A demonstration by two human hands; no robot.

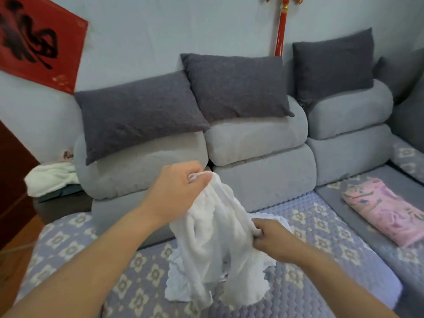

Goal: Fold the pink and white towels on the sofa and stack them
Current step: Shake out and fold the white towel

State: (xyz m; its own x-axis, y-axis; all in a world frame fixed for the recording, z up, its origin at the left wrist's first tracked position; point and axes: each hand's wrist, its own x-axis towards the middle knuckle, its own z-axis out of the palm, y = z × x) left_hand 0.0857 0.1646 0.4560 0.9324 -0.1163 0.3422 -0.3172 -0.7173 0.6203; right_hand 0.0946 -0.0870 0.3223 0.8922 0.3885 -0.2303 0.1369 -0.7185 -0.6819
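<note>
A crumpled white towel hangs above the sofa seat, its lower part bunched on the patterned cover. My left hand pinches the towel's top edge and holds it up. My right hand grips the towel's right side, lower down. A folded pink towel lies flat on the seat section at the right, well apart from both hands.
Three dark grey cushions lean on the sofa's light grey backrest. A pale cloth lies on a low stand left of the sofa. A red poster and a red tassel hang on the wall.
</note>
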